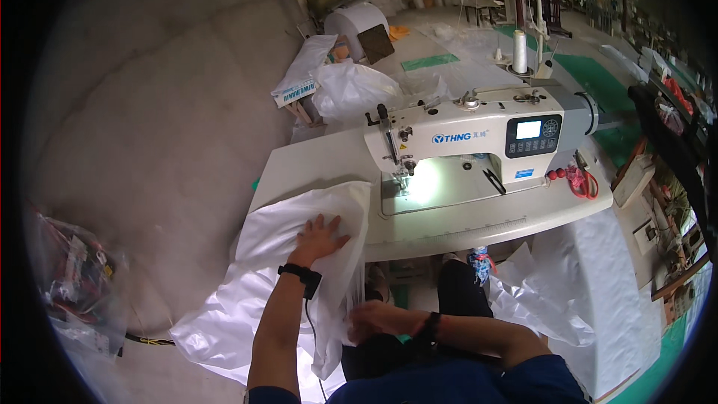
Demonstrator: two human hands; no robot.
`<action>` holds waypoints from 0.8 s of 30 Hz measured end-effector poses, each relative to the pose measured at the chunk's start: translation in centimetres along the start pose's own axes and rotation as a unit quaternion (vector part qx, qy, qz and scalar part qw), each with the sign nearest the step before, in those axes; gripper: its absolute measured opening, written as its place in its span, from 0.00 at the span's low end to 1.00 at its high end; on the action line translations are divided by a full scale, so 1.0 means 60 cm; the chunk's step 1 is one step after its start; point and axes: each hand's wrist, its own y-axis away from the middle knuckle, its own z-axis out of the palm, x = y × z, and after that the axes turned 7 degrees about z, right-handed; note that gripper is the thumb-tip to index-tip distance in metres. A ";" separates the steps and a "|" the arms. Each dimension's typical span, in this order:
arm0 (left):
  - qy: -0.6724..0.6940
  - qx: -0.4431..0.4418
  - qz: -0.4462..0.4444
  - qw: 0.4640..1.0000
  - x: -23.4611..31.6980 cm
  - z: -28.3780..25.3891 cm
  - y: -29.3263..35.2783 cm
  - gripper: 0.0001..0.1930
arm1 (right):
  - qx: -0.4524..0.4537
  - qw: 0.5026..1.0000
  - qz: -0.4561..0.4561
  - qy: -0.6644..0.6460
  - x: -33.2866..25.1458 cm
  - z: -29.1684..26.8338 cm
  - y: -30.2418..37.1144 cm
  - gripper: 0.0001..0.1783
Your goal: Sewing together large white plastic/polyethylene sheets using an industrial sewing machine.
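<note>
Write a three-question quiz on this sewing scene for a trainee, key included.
1. Which hand lies spread on the white sheet?
2. True or false: the machine's screen is lit.
3. What colour is the thread cone? A) green B) white C) red

Key:
1. The left hand
2. True
3. B

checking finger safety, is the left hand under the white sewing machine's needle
No, the left hand lies on glossy white sheeting, left of the machine.
</note>
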 end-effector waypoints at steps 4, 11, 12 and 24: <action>-0.023 -0.035 0.111 0.993 -0.015 -0.030 -0.050 0.29 | -0.215 0.969 0.108 0.045 0.064 -0.119 -0.002 0.18; 0.121 0.166 0.258 0.944 0.002 -0.030 -0.133 0.22 | 0.130 0.927 -0.260 0.239 -0.053 0.026 -0.001 0.18; 0.144 0.087 0.244 0.955 -0.009 -0.006 -0.150 0.23 | 0.126 0.926 -0.264 0.237 -0.040 0.003 -0.039 0.18; 0.023 0.042 0.217 0.975 0.182 -0.024 -0.139 0.23 | -0.055 0.891 0.044 0.448 -0.027 -0.050 0.215 0.22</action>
